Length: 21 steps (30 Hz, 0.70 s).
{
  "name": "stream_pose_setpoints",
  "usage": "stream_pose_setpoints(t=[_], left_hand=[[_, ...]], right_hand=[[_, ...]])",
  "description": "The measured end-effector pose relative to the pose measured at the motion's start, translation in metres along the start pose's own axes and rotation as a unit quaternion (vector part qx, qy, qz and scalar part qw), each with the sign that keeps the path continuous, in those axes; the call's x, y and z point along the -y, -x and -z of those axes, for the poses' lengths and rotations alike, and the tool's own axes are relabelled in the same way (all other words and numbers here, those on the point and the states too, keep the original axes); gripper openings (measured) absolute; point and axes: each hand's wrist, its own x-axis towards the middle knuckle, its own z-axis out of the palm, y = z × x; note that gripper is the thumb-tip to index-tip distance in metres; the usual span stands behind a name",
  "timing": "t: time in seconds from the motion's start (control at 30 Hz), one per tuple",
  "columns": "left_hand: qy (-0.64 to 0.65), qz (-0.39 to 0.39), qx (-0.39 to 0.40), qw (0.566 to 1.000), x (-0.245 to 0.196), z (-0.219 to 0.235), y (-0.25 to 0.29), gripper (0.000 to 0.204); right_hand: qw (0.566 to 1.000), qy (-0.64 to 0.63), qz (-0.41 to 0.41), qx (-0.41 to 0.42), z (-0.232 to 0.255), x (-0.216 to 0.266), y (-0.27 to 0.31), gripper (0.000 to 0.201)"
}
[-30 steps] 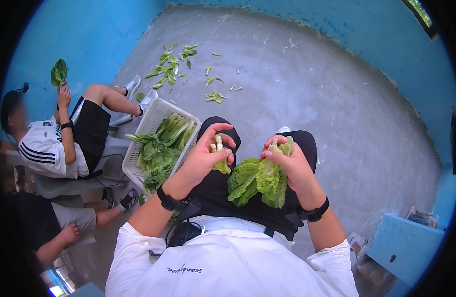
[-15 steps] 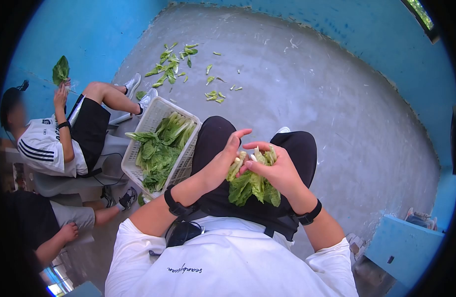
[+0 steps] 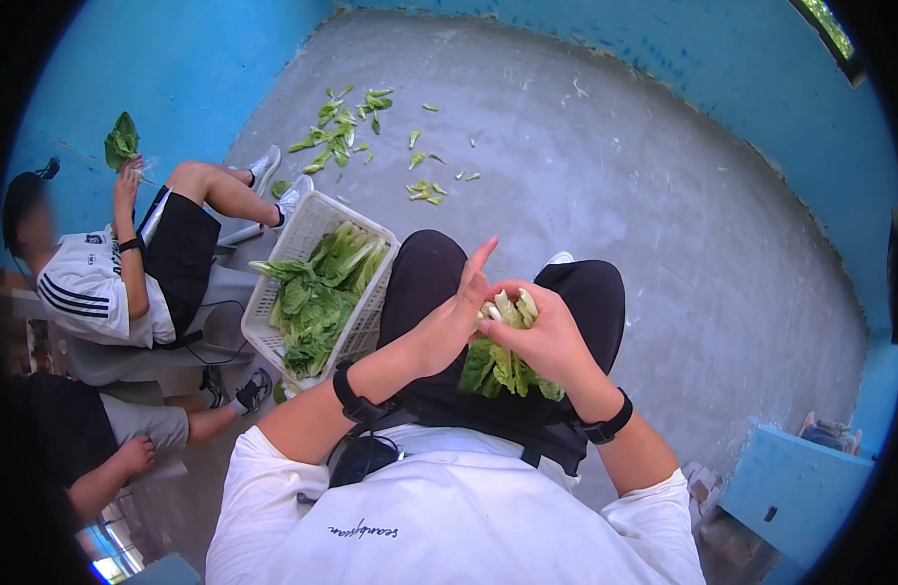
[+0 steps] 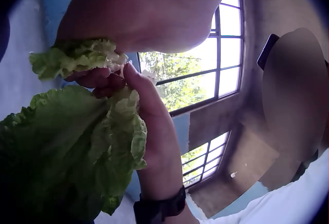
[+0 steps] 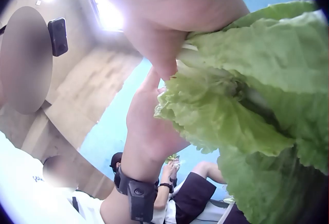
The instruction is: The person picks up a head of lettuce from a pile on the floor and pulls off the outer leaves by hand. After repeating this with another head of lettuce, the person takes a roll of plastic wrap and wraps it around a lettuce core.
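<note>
My right hand [image 3: 546,336] grips a bunch of green lettuce leaves [image 3: 505,373] by the pale stem ends, thumb across them and leaves hanging over my lap. Against the same stems rests my left hand [image 3: 447,330], its fingers straight and pointing away from me. In the left wrist view a small frilled leaf [image 4: 74,59] lies under the left palm, above a broad lettuce leaf [image 4: 56,141]. The right wrist view shows the leafy bunch [image 5: 226,116] close up, with the left fingertips hidden behind it.
A white plastic basket [image 3: 252,330] of leafy greens [image 3: 317,292] stands beside my left knee. Loose leaf scraps [image 3: 337,132] lie on the grey floor ahead. At left, a seated person [image 3: 108,283] holds up a leaf [image 3: 121,139]; another person's legs show below. A blue box [image 3: 795,487] stands right.
My left hand has moved right, bringing its small leaf pieces to the bunch in my right hand, and its fingers have straightened. My right hand has shifted slightly left.
</note>
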Motion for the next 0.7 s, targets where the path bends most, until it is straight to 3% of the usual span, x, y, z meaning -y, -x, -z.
stream_pose_setpoints(t=[0.23,0.4,0.57,0.7], left_hand=[[-0.069,-0.014,0.008,0.997,0.014,0.001,-0.008,0.085],[-0.071,-0.037,0.004,0.997,0.021,-0.001,-0.011,0.083],[0.012,-0.038,-0.015,0.999,0.007,-0.008,-0.004,0.078],[0.118,-0.042,-0.007,0.992,0.011,-0.002,0.001,0.058]], right_hand=[[0.997,0.074,-0.021,-0.031,0.000,0.001,-0.002,0.034],[0.999,0.044,-0.020,-0.023,0.003,-0.006,-0.005,0.031],[0.999,0.029,0.000,-0.036,0.009,-0.013,-0.007,0.028],[0.998,-0.031,-0.018,-0.046,0.015,-0.011,-0.004,0.025]])
